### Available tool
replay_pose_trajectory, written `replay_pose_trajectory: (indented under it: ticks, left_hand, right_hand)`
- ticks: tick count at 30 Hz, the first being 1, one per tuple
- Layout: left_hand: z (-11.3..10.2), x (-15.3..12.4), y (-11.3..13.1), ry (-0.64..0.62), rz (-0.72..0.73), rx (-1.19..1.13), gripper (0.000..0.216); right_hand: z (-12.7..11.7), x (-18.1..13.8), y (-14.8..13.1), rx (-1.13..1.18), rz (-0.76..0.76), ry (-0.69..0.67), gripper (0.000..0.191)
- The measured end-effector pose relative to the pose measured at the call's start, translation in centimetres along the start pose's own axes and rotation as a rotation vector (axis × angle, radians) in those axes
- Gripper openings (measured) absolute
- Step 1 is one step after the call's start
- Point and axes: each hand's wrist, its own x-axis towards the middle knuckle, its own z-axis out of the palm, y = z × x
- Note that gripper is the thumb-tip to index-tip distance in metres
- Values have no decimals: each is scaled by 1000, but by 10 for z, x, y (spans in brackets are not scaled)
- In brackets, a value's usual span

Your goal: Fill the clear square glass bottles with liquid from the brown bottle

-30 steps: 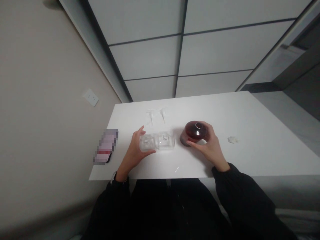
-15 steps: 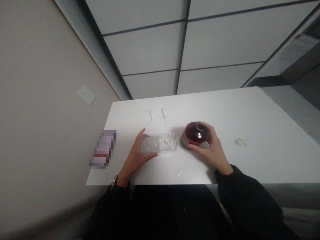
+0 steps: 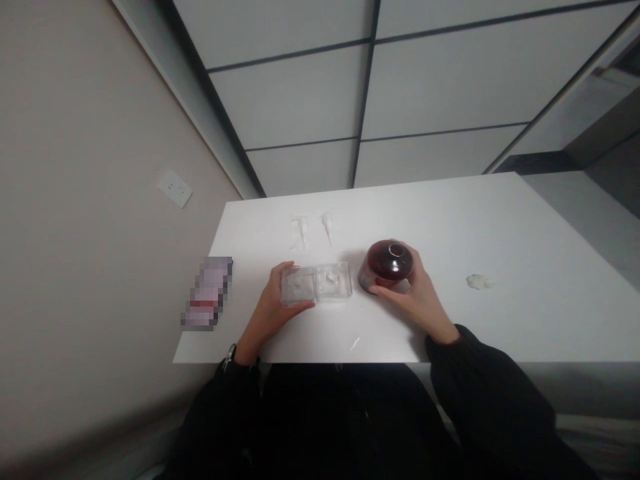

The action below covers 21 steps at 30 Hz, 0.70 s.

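Note:
Two clear square bottles stand side by side on the white table (image 3: 500, 227). My left hand (image 3: 273, 298) is closed around the left clear bottle (image 3: 299, 287), thumb along its near side and fingers on its far side. Against it stands the right clear bottle (image 3: 334, 283), its round open neck facing up. To the right, my right hand (image 3: 419, 293) grips a rounded dark red bottle (image 3: 383, 261) from its right side. That bottle is upright with an uncapped neck, and a small gap separates it from the clear ones.
Behind the bottles lie two whitish pump heads, a left one (image 3: 303, 230) and a right one (image 3: 327, 227). A pixelated flat item (image 3: 209, 293) rests near the left edge. A small crumpled translucent piece (image 3: 479, 281) lies at the right. The wall has a socket (image 3: 175, 189).
The view has shifted very slightly. Both hands keep their holds, and no bottle has clearly moved on the table.

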Motion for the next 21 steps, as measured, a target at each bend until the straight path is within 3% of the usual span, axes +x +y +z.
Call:
replay_pose_trajectory:
  ticks: [6, 11, 16, 21]
  left_hand:
    - [-4, -35, 11, 81, -67, 13, 81]
    - [21, -73, 30, 2, -40, -55, 84]
    - [55, -75, 39, -23, 48, -5, 87]
    - [68, -68, 37, 5, 60, 83, 92]
  right_hand:
    - [-7, -6, -7, -39, -58, 66, 83]
    - [-19, -22, -21, -119, -154, 110, 81]
    - [-27, -43, -38, -198, -212, 98, 82]
    - [-34, -57, -50, -289, -263, 55, 81]
